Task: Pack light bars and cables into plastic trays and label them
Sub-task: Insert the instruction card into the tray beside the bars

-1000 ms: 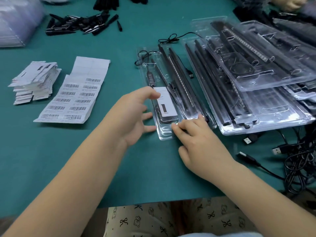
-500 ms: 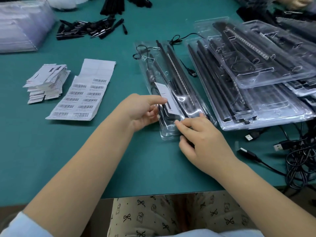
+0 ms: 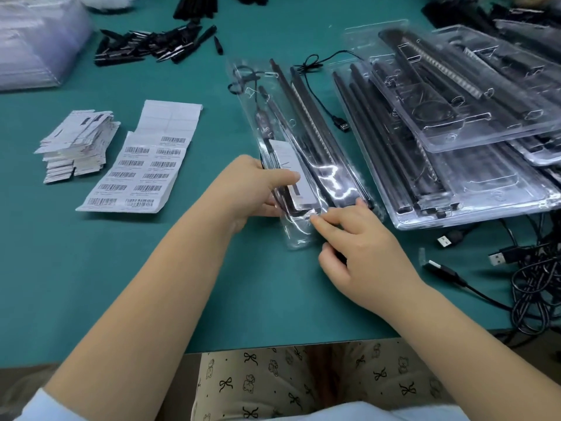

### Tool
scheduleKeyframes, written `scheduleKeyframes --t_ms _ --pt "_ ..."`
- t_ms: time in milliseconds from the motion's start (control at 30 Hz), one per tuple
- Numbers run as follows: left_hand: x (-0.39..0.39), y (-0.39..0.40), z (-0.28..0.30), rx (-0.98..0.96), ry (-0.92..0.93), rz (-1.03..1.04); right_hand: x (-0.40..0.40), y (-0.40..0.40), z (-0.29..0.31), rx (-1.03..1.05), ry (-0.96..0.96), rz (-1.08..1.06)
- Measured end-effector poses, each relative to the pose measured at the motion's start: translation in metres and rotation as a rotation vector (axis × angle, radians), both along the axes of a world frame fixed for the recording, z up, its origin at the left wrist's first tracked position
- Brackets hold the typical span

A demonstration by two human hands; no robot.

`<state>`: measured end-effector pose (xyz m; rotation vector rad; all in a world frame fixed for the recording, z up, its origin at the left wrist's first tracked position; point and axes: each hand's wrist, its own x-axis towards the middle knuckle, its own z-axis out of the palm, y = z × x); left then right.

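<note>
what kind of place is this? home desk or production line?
Most likely a packing bench on a small production line. Identical clear trays of light bars are stacked up, a barcode label sheet lies ready, and a heap of USB cables waits.

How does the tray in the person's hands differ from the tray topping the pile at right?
The held tray is narrow, its near end gripped by the left hand and right hand; the top tray is wider and untouched. The held tray carries a white label; on the top tray none shows. Both are clear plastic holding black bars.

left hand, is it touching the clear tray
Touching: the head view shows the left hand gripping the clear tray's near end, thumb on top.
</note>
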<state>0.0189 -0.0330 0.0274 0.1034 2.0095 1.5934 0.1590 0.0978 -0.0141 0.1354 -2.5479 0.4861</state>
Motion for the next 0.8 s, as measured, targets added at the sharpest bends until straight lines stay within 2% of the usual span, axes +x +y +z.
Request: scheduleKeyframes --t_ms 133,500,667,733,800 --pt "0.006 0.007 -0.007 0.069 -0.047 0.141 0.002 0.002 0.002 -0.037 -0.001 0.031" --pt "0.014 0.01 -0.016 0.26 -0.059 0.19 0.005 0.001 0.006 -0.11 0.009 0.077" --pt "0.009 0.007 -0.013 0.402 -0.067 0.284 0.009 -0.005 0.021 -0.397 0.058 0.053" --pt "0.005 0.001 -0.011 0.402 -0.05 0.278 0.013 -0.009 0.027 -0.533 0.067 0.032" --pt "-0.001 -0.01 -0.008 0.351 -0.008 0.231 0.018 -0.017 0.032 -0.53 0.047 0.052"
